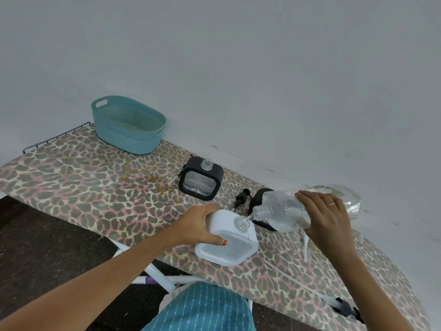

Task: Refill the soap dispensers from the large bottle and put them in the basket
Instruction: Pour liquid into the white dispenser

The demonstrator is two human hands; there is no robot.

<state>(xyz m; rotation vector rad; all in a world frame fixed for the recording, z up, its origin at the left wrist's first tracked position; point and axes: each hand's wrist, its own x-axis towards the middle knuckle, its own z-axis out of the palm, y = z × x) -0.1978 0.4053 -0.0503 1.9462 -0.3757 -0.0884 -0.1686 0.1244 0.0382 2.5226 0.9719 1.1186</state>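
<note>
My left hand [198,226] grips the left side of a white square soap dispenser [226,244] that stands uncapped on the ironing board. My right hand [327,216] holds a large clear bottle [286,211] tipped to the left, its mouth just over the white dispenser's neck, with clear liquid running in. A black dispenser [201,181] stands uncapped farther back. A second black dispenser [257,201] is mostly hidden behind the bottle. The teal basket [128,125] sits at the board's far left end.
The leopard-print ironing board [83,187] runs along a white wall. Loose pump heads with tubes lie on it: a black one [241,199] between the dispensers, another [346,309] near the right front edge, and a white tube [304,247] under my right wrist.
</note>
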